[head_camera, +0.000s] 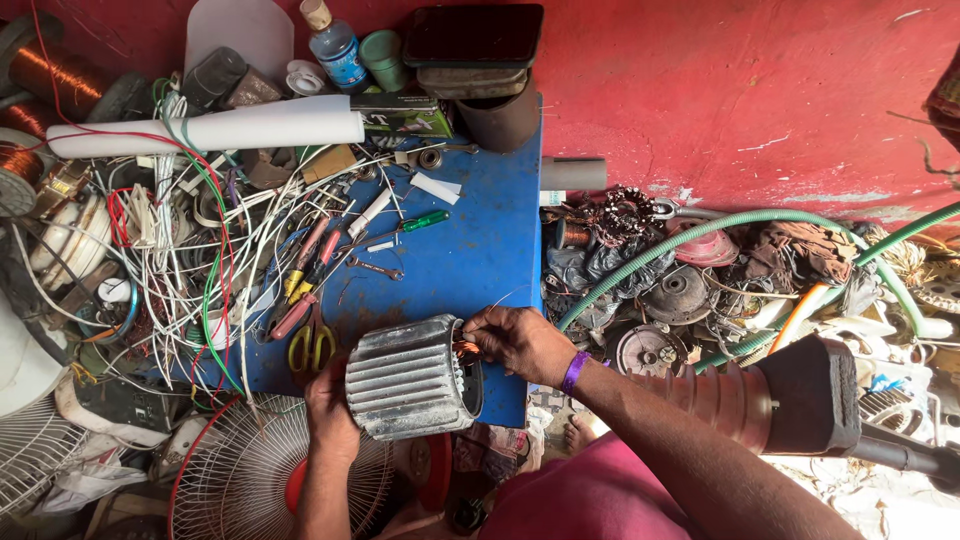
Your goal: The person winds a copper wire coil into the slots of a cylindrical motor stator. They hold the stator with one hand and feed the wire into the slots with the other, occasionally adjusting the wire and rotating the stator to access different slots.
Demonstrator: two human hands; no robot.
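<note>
A ribbed grey metal motor housing (405, 375) lies on its side at the near edge of a blue table (470, 250). My left hand (328, 405) grips the housing's left end and steadies it. My right hand (518, 340), with a purple band on the wrist, reaches into the housing's open right end, fingertips on the copper winding (466, 348) inside. A thin wire arcs up from those fingers.
Tangled white, red and green wires (180, 260), pliers and yellow-handled scissors (312, 345) crowd the table's left. A white tube (210, 130), bottles and a dark pot stand at the back. A fan guard (250, 480) sits below left. Motor parts, green hose (700, 235) lie right.
</note>
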